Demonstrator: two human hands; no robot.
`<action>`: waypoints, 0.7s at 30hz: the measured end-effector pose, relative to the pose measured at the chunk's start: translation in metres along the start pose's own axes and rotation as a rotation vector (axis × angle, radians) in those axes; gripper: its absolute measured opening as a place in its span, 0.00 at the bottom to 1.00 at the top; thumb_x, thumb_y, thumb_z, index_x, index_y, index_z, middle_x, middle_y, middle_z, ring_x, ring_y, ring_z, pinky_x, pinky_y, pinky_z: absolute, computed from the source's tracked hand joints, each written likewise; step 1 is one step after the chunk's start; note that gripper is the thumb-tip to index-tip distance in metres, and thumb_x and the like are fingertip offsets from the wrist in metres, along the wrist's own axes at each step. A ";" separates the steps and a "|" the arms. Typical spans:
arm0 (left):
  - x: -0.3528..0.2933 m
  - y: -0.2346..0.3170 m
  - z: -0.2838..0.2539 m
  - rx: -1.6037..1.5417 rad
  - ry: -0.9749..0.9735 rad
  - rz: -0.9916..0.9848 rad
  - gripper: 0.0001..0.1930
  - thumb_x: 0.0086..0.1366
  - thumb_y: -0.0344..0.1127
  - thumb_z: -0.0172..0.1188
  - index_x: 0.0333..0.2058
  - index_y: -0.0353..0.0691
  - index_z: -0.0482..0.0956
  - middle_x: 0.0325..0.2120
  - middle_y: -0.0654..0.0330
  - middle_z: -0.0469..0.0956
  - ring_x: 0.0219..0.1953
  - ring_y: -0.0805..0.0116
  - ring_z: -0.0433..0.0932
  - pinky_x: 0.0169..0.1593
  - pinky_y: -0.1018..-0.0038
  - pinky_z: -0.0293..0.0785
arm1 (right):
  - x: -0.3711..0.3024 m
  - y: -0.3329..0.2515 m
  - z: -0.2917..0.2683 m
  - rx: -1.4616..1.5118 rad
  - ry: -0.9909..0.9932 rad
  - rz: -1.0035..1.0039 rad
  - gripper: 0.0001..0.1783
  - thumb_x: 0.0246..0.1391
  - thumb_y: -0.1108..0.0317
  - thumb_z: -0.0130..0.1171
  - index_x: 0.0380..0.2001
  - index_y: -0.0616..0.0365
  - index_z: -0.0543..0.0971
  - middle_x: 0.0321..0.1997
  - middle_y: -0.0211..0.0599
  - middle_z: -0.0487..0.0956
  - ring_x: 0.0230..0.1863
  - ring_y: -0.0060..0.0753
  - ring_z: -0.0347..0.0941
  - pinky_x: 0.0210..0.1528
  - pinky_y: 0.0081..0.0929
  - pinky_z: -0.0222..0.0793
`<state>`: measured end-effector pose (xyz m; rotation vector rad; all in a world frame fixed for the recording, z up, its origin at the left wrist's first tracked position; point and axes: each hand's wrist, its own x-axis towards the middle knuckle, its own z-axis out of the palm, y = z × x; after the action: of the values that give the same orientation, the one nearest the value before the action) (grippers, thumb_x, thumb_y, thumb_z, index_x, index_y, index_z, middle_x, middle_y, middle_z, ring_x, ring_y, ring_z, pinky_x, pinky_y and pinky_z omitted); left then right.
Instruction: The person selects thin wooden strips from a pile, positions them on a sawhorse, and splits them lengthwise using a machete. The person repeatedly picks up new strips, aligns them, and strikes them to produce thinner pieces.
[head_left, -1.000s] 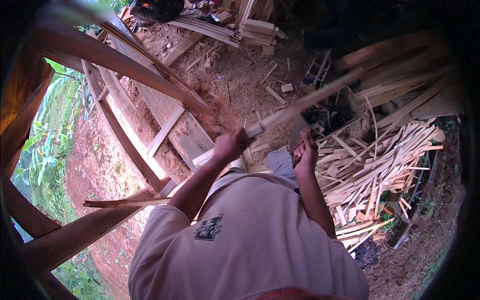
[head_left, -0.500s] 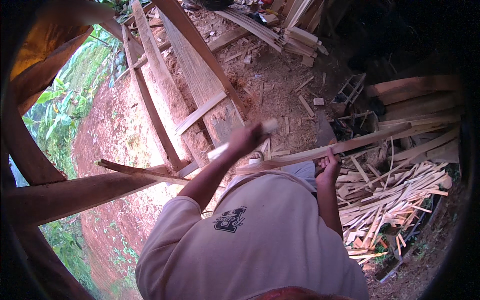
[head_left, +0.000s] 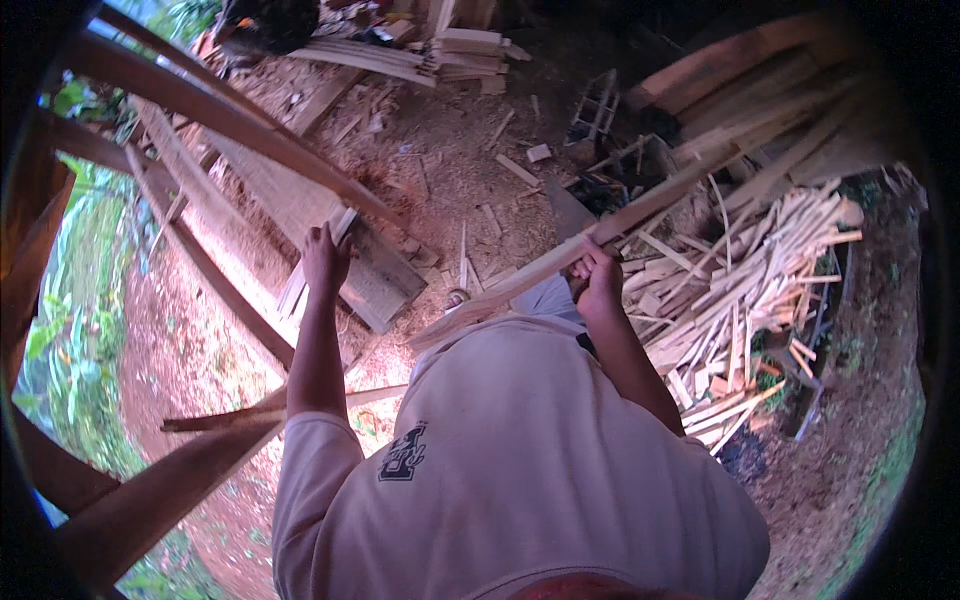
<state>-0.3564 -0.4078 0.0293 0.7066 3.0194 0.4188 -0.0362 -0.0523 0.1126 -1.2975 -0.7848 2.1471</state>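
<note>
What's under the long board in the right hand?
Past the edges of the long board, held in the right hand, a grey trouser leg and shavings-strewn ground show. Whatever lies directly beneath the board is covered by it.

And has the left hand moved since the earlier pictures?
Yes: the left hand went left, from past the near end of the wide plank to over it.

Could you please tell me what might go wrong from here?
The long wooden board slants across the person's front with only the right hand at it, so it could tip or swing.

The left hand is at a short wooden strip lying across the wide plank; rough edges might leave splinters in bare fingers.

Loose offcuts on the ground could make for unsteady footing.
</note>
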 end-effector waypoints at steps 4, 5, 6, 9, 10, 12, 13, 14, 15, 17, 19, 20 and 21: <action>-0.006 0.041 -0.008 -0.239 0.061 0.204 0.26 0.65 0.44 0.63 0.57 0.36 0.71 0.53 0.41 0.72 0.57 0.41 0.70 0.59 0.53 0.69 | -0.010 -0.013 0.021 0.008 0.031 -0.024 0.14 0.66 0.66 0.56 0.26 0.48 0.67 0.16 0.17 0.57 0.15 0.16 0.54 0.24 0.21 0.55; -0.013 0.064 -0.015 -0.339 0.006 0.172 0.24 0.66 0.40 0.62 0.57 0.36 0.72 0.54 0.41 0.73 0.56 0.38 0.71 0.60 0.53 0.69 | -0.009 -0.014 0.022 0.006 0.030 -0.029 0.14 0.66 0.67 0.56 0.25 0.48 0.67 0.16 0.17 0.57 0.15 0.16 0.54 0.24 0.21 0.55; -0.019 0.086 -0.026 -0.391 -0.142 0.235 0.22 0.66 0.40 0.62 0.56 0.37 0.72 0.54 0.42 0.75 0.57 0.39 0.72 0.60 0.54 0.70 | -0.010 -0.015 0.023 0.001 0.028 -0.034 0.14 0.66 0.67 0.56 0.25 0.48 0.67 0.16 0.18 0.57 0.15 0.16 0.54 0.24 0.21 0.55; -0.034 0.158 -0.060 -0.688 -0.485 0.422 0.19 0.67 0.39 0.63 0.52 0.36 0.76 0.50 0.47 0.79 0.53 0.49 0.79 0.57 0.60 0.73 | -0.017 -0.021 0.031 0.022 -0.004 -0.007 0.15 0.66 0.66 0.56 0.24 0.47 0.67 0.16 0.18 0.58 0.15 0.15 0.54 0.24 0.21 0.55; -0.038 0.174 -0.059 -0.843 -0.665 0.367 0.18 0.67 0.37 0.62 0.52 0.34 0.76 0.46 0.48 0.82 0.51 0.54 0.81 0.54 0.63 0.75 | -0.016 -0.020 0.034 0.027 -0.024 0.011 0.16 0.65 0.66 0.58 0.23 0.47 0.66 0.16 0.18 0.58 0.16 0.17 0.54 0.25 0.22 0.54; -0.050 0.204 -0.062 -0.881 -0.658 0.518 0.16 0.69 0.37 0.62 0.49 0.32 0.77 0.40 0.49 0.83 0.43 0.58 0.83 0.49 0.64 0.78 | -0.014 -0.018 0.036 0.042 -0.049 0.036 0.18 0.62 0.65 0.61 0.22 0.46 0.64 0.17 0.19 0.57 0.18 0.19 0.55 0.26 0.23 0.54; -0.055 0.215 -0.062 -0.916 -0.719 0.489 0.15 0.70 0.38 0.61 0.47 0.31 0.77 0.37 0.51 0.82 0.40 0.62 0.82 0.45 0.66 0.78 | -0.013 -0.018 0.040 0.048 -0.054 0.047 0.18 0.62 0.65 0.62 0.22 0.46 0.65 0.17 0.19 0.58 0.18 0.18 0.55 0.26 0.23 0.54; -0.059 0.224 -0.060 -0.952 -0.785 0.466 0.15 0.71 0.40 0.60 0.45 0.31 0.78 0.35 0.53 0.82 0.37 0.65 0.82 0.42 0.67 0.79 | -0.014 -0.019 0.042 0.055 -0.055 0.054 0.18 0.62 0.64 0.62 0.22 0.47 0.65 0.17 0.19 0.58 0.18 0.18 0.54 0.26 0.23 0.54; -0.062 0.231 -0.061 -0.986 -0.857 0.376 0.14 0.71 0.40 0.60 0.43 0.32 0.78 0.33 0.55 0.81 0.34 0.67 0.81 0.40 0.68 0.78 | -0.015 -0.021 0.043 0.063 -0.054 0.061 0.17 0.62 0.64 0.62 0.22 0.47 0.66 0.17 0.18 0.58 0.18 0.18 0.54 0.26 0.23 0.54; -0.065 0.242 -0.064 -1.044 -1.000 0.198 0.14 0.73 0.42 0.58 0.40 0.33 0.78 0.29 0.58 0.80 0.30 0.71 0.78 0.35 0.70 0.77 | -0.012 -0.023 0.041 0.071 -0.021 0.031 0.15 0.61 0.62 0.63 0.24 0.47 0.69 0.17 0.18 0.59 0.17 0.18 0.54 0.25 0.23 0.53; -0.066 0.243 -0.044 -1.236 -0.996 0.089 0.14 0.73 0.41 0.57 0.39 0.34 0.78 0.28 0.60 0.78 0.29 0.73 0.77 0.33 0.72 0.75 | -0.009 -0.027 0.042 0.058 -0.010 -0.003 0.13 0.60 0.61 0.64 0.27 0.48 0.72 0.17 0.18 0.59 0.17 0.18 0.54 0.24 0.23 0.53; -0.064 0.244 -0.042 -1.330 -0.995 0.030 0.14 0.74 0.41 0.56 0.38 0.34 0.78 0.27 0.61 0.78 0.28 0.74 0.76 0.32 0.72 0.74 | -0.010 -0.029 0.039 0.042 -0.009 -0.021 0.12 0.60 0.61 0.65 0.28 0.49 0.73 0.17 0.17 0.59 0.17 0.18 0.54 0.23 0.23 0.52; -0.054 0.246 -0.038 -1.387 -1.022 0.014 0.14 0.74 0.41 0.55 0.38 0.34 0.78 0.28 0.60 0.79 0.28 0.71 0.77 0.33 0.72 0.75 | -0.010 -0.030 0.035 0.026 -0.007 -0.039 0.11 0.59 0.61 0.66 0.29 0.50 0.74 0.17 0.17 0.59 0.17 0.18 0.54 0.22 0.23 0.52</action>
<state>-0.2042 -0.2291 0.1277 0.4905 1.2706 1.3465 -0.0600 -0.0459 0.1529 -1.2530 -0.7763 2.1254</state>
